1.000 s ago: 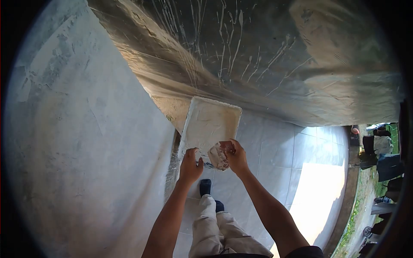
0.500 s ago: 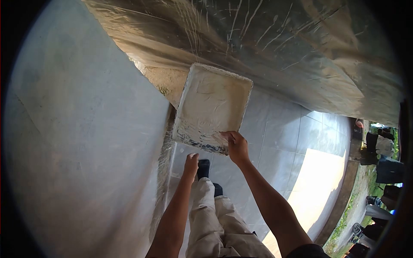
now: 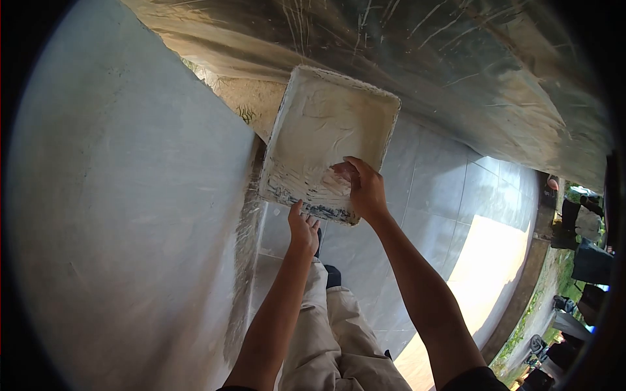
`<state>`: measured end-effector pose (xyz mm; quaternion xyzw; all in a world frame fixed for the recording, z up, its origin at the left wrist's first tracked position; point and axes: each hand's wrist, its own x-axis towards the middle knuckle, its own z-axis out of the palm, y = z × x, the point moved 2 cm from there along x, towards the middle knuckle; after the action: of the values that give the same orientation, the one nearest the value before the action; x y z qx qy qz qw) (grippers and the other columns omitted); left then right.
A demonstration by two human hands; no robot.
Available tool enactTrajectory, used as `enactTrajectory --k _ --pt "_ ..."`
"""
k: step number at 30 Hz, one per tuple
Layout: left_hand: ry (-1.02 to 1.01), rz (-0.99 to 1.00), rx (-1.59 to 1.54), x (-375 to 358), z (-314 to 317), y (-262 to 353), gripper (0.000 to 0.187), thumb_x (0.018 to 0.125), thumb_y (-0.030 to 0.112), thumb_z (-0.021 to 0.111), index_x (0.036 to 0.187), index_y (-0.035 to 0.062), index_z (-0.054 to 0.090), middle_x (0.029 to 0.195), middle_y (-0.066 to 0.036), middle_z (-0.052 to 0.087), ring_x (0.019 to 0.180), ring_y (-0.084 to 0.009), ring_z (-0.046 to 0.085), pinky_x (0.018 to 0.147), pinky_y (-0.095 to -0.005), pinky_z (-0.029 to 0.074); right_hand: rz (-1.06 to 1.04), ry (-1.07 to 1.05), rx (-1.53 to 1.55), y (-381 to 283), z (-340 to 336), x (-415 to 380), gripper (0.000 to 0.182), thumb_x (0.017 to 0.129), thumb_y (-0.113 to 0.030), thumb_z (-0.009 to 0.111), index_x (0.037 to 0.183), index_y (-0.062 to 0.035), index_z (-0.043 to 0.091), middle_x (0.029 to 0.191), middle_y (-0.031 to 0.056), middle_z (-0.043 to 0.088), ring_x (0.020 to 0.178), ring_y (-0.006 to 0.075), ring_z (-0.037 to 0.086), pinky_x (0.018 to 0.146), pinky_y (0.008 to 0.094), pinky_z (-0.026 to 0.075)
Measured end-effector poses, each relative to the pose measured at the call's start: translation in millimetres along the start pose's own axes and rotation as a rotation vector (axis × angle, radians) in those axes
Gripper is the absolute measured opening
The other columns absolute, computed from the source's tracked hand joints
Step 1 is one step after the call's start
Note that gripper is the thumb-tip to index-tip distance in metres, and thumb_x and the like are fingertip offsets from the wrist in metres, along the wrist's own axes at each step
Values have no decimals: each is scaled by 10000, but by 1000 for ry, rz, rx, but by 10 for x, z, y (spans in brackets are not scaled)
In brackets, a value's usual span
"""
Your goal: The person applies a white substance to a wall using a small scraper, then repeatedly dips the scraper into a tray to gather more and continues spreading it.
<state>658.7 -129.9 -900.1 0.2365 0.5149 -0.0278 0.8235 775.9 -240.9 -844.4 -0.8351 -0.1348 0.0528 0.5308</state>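
A shallow rectangular tray (image 3: 339, 133), smeared with off-white paste, is in front of me, its near end streaked with dark patches. Over that near end, my right hand (image 3: 366, 190) has its fingers curled inward, fingertips low over the paste. A pale smudge shows under those fingertips, and I cannot tell what they hold, if anything. At the tray's near rim, my left hand (image 3: 303, 228) is open, its thumb up by the edge and its fingers spread just below it.
A smooth grey wall (image 3: 143, 195) rises at my left. Plastic sheeting (image 3: 469, 72) with white drips hangs across the far side. Below are grey floor tiles (image 3: 424, 189) and my legs (image 3: 313, 345). Bags and other items (image 3: 590, 260) are at the far right.
My right hand has moved forward from the tray's near edge to over the paste. My left hand has come up to the near rim and opened. The tray appears slightly farther up in view.
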Motion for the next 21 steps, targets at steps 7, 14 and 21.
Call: enactTrajectory --k 7,14,21 --pt "-55 0 -28 19 -117 -34 899 887 420 531 1518 88 -16 1574 -201 -30 1463 -347 18 1163 -433 104 -145 -52 -151 112 131 285 390 797 127 500 1150 -2 605 953 184 654 882 350 649 769 421 521" --pt "-61 -39 -110 20 -183 14 878 899 399 528 1516 93 -16 1565 -221 -16 1454 -370 52 1159 -436 148 -187 -84 -253 289 292 375 369 850 111 487 1182 -8 597 952 159 674 876 320 665 781 398 528" --pt "-79 -1 -87 -31 -195 20 817 917 357 513 1507 64 29 1555 -233 36 1435 -378 134 1141 -432 214 -207 -99 -280 387 327 424 423 803 122 497 1184 -28 602 934 182 650 875 339 636 776 413 516"
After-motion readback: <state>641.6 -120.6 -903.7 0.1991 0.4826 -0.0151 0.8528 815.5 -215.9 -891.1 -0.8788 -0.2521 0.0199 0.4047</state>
